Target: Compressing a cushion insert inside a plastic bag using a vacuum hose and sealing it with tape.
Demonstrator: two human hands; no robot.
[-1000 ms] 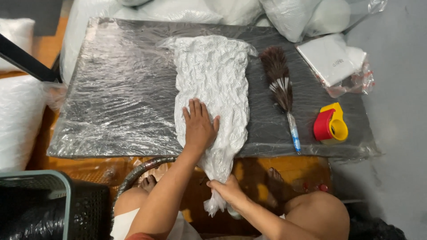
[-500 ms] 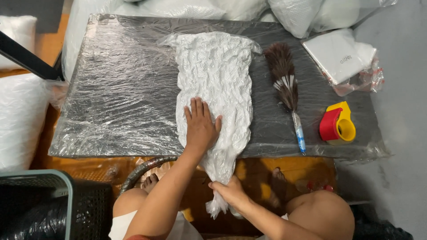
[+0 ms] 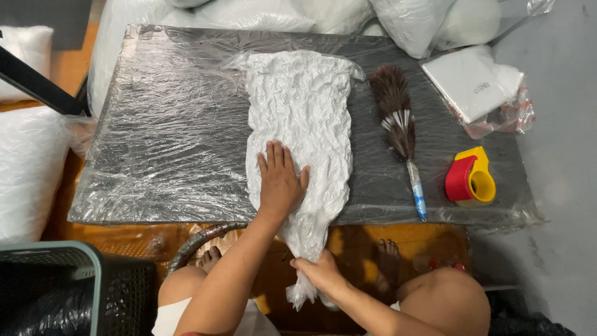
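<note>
My left hand (image 3: 281, 180) lies flat, fingers spread, palm down on the crumpled white bag (image 3: 303, 127), pressing it against the table (image 3: 161, 143). The bag runs lengthwise from the far edge of the table to the near edge, and its lower end hangs off the near edge. My right hand (image 3: 320, 274) is below the table edge, fingers closed around that hanging tail of the bag. The two hands are apart, one above the other along the bag. The table is a dark slab wrapped in clear plastic film. Just right of the bag lies a feather duster (image 3: 398, 124), brown feathers away from me, blue-and-white handle toward me, not touching the bag. Further right stands a red and yellow tape dispenser (image 3: 471, 178). At the far right corner sits a white packet in clear wrap (image 3: 476, 84).
</note>
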